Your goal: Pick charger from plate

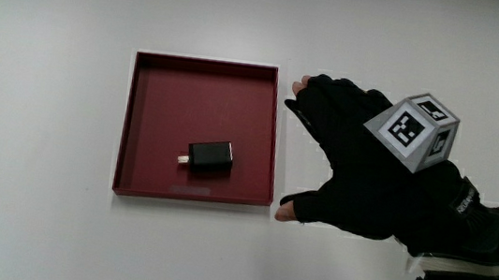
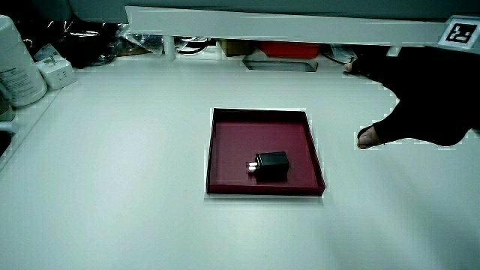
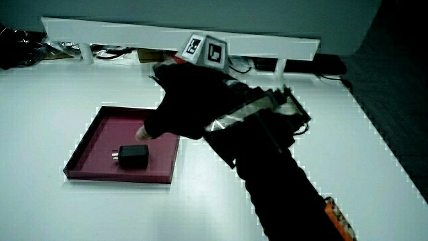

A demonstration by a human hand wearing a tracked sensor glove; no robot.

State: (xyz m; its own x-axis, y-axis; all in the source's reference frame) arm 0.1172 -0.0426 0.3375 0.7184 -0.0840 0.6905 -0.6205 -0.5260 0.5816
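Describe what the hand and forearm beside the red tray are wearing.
The hand wears a black fingerless glove. On its back sits a pale cube printed with black square patterns. The forearm is in a black sleeve; a side view shows a pale reflective strip across it near the wrist.

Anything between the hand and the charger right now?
Only the plate's raised rim and bare red floor separate the hand from the charger; the main view shows it clearest.
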